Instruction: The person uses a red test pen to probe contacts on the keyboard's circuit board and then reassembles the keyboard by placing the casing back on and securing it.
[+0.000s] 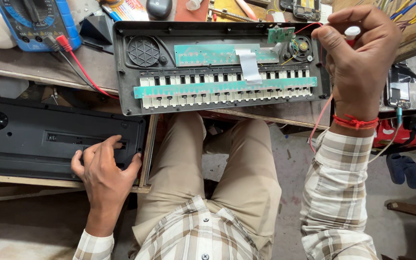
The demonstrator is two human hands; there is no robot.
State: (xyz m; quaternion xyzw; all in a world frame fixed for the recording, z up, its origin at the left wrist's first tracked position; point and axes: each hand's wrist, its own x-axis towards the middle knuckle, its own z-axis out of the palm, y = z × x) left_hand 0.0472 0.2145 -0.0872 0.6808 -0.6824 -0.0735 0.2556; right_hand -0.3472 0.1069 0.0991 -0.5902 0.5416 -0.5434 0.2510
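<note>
1. I'm seeing my left hand (103, 166) resting with its fingers spread and loose on the black back cover (58, 139). It is clamped on nothing, and the cover is running long-ways out to the left of it.
2. I'm keeping my right hand (357, 58) raised and curled shut around a small white-capped tool (352, 32), pinched between thumb and fingers.
3. I'm looking at the opened keyboard (220, 67), lying just left of my right hand and up-and-right of my left hand. Its long axis is running left to right across the bench, its green key strip (225, 87) facing up.
4. I'm judging my right hand the nearer one: it is hovering at the keyboard's right end, close beside the small speaker (300, 47) and the little green board (280, 33).
5. I'm noting a blue multimeter (37, 21) well up-left of my left hand.
</note>
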